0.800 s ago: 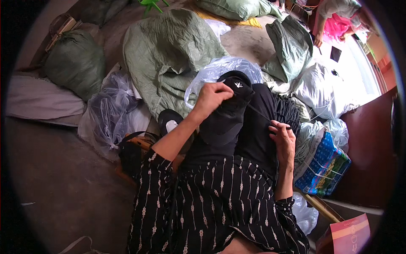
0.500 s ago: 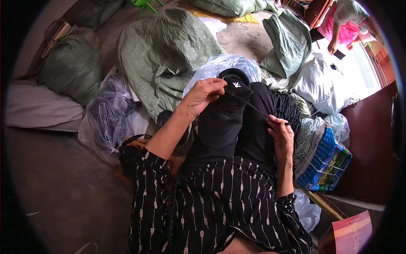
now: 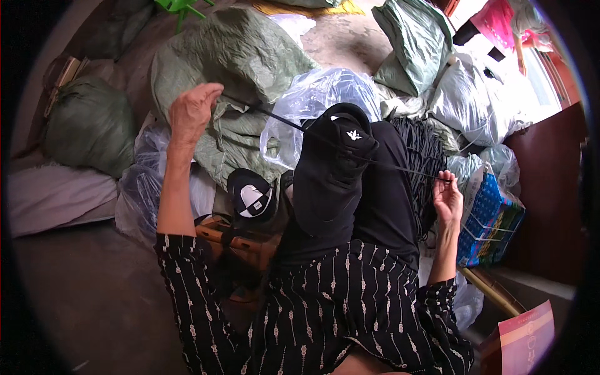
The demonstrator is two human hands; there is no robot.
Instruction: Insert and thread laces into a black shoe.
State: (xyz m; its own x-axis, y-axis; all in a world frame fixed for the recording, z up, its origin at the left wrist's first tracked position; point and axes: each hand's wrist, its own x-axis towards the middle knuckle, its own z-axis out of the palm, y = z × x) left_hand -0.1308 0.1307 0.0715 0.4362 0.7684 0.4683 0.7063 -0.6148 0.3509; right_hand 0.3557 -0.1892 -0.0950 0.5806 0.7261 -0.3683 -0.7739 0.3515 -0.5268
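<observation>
A black shoe (image 3: 325, 187) rests on my lap, its toe toward me and a white emblem at the far end by the opening. One black shoelace (image 3: 397, 166) crosses it and stretches out to both sides. My left hand (image 3: 192, 112), raised at the far left, pinches one end of the lace. To the right of my knees, my right hand (image 3: 447, 197) grips the other end with curled fingers. On the floor left of my legs lies another black shoe-like item (image 3: 253, 197) with white inside. A thick bundle of black laces (image 3: 415, 156) hangs along my right leg.
Grey-green woven sacks (image 3: 231, 56) and clear plastic bags (image 3: 325, 90) lie ahead. A full dark sack (image 3: 90, 125) stands left, an orange-brown basket (image 3: 250, 247) beside my left leg. At right are a blue patterned bag (image 3: 490, 219), a pole (image 3: 490, 290) and another person (image 3: 494, 28).
My left hand has swung outward to the left and my right hand to the right, drawing the lace out longer across the shoe. The black and white item beside my legs has come into view.
</observation>
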